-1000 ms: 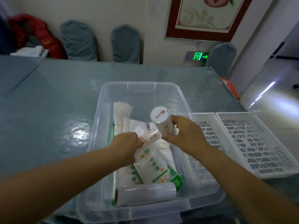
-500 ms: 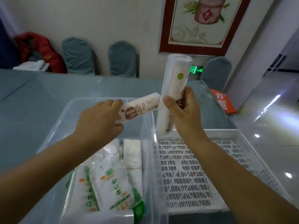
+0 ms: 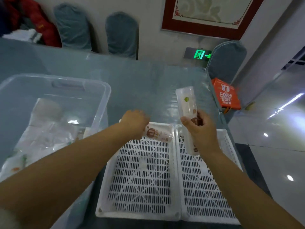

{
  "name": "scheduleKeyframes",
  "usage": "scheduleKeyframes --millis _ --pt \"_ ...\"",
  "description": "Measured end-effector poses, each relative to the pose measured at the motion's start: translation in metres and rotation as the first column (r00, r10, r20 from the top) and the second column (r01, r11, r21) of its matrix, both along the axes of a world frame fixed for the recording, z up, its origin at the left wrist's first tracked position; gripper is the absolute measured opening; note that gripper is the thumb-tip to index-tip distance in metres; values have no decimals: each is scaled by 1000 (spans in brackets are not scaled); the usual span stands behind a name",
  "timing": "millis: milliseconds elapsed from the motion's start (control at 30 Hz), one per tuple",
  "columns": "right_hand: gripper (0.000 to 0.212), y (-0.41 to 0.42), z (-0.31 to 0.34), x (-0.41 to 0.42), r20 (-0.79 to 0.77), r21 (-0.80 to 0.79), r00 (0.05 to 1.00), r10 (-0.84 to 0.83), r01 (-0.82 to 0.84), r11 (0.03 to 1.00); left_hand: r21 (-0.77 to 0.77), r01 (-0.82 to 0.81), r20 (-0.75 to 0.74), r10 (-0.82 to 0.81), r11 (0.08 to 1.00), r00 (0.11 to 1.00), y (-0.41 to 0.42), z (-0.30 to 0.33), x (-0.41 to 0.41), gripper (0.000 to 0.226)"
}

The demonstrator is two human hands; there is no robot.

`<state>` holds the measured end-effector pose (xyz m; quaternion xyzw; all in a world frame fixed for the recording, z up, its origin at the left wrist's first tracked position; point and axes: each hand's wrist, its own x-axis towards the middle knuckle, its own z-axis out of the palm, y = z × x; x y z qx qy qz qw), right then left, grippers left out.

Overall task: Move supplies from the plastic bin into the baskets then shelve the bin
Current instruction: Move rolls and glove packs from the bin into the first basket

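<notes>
Head view: your left hand (image 3: 134, 120) grips a short roll (image 3: 157, 134) at the left basket (image 3: 140, 210)'s 12 o'clock; lay it flat. Your right hand (image 3: 200, 129) clasps a tall roll (image 3: 187, 103).

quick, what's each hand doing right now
Left hand: closed on a brown-labelled roll at the left basket's far end.
Right hand: closed on a clear-wrapped roll, held upright.

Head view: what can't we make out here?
- Left hand: fingers curl away from the camera, so its hold on the small roll is unclear.
- Tall roll in the right hand: print too blurred to read.
- Plastic bin: left and near sides cut off; contents hazy behind its wall and the forearm.
- Right basket: partly covered by the right forearm.
</notes>
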<state>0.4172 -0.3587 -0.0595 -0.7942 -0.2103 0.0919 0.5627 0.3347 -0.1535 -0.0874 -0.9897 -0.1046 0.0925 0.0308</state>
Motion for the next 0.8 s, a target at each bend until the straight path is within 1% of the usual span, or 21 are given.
scheduleKeyframes --millis 100,200,267,367,467,567,667,733,800 --pt "39 -7 -22 10 -67 -7 998 -12 11 1000 -35 -84 -47 82 996 996 9 -40 10 53" --pt "39 -8 -41 16 -132 -12 991 -26 24 1000 -51 -168 -27 167 984 986 18 -77 12 49" --pt "38 -6 -51 19 -152 -29 988 -33 29 999 -75 -205 31 208 976 978 19 -97 12 46" --pt "37 -1 -64 23 -156 -68 987 -35 24 997 -107 -217 189 235 970 954 20 -117 14 39" --pt "35 8 -75 25 -137 -96 991 -1 -12 995 -128 -249 291 277 960 916 21 -127 14 34" --pt "39 21 -81 25 -106 -150 992 63 -78 986 -172 -345 366 385 923 847 21 -136 12 36" --pt "50 37 -81 25 -43 -239 991 130 -137 961 -218 -415 343 468 883 815 21 -138 10 39" --pt "51 45 -79 26 21 -315 983 184 -169 934 -300 -441 319 524 846 789 21 -135 8 42" --pt "50 52 -78 28 102 -397 968 228 -171 902 -408 -460 323 596 788 735 18 -131 5 42"
